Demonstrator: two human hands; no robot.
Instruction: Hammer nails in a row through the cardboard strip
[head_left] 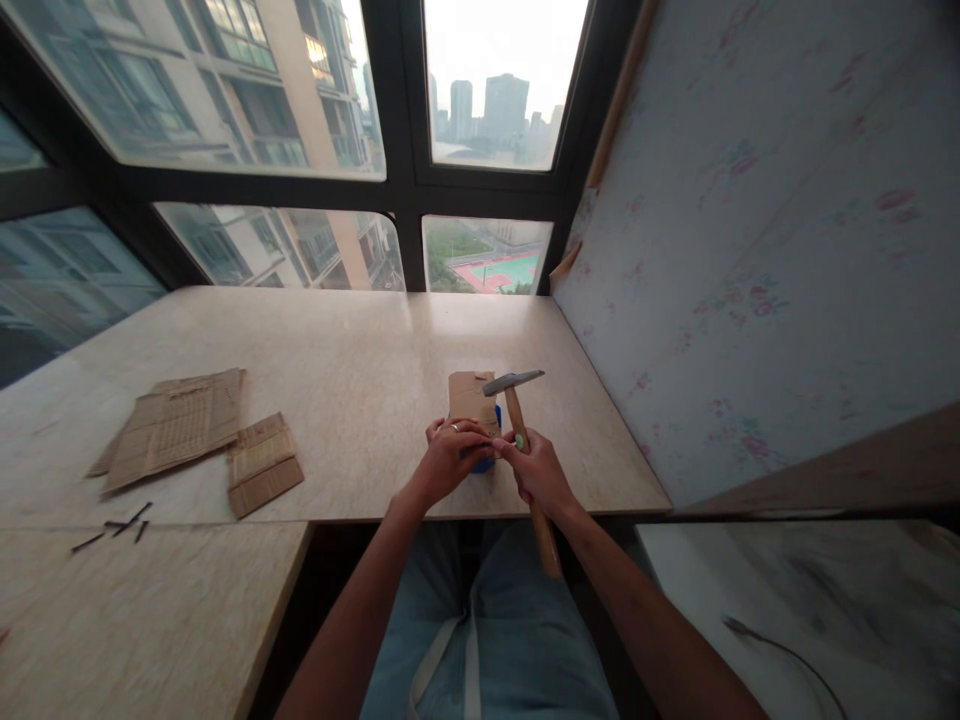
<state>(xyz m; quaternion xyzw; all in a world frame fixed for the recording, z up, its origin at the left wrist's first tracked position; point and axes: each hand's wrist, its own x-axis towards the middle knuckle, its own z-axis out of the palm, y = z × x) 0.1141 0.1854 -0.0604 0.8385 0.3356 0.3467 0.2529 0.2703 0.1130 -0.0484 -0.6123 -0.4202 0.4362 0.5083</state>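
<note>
In my right hand (536, 470) is a hammer (517, 400) with a wooden handle and a grey metal head. Its head points up and away from me, and the handle end hangs past the counter's front edge. My left hand (454, 460), a ring on one finger, is bent over the near part of a cardboard piece (471, 390). The fingertips of both hands meet there; anything small between them is too hidden to name. Under the cardboard and the hands, parts of a blue object (482, 466) show. A small green spot appears by the right fingers.
More cardboard sheets (184, 420) and a smaller folded cardboard piece (262, 465) lie on the left of the stone counter (352, 370). Several thin dark strips (124, 522) are near them. A papered wall (750, 250) bounds the right; windows stand behind. A cable (780, 640) lies lower right.
</note>
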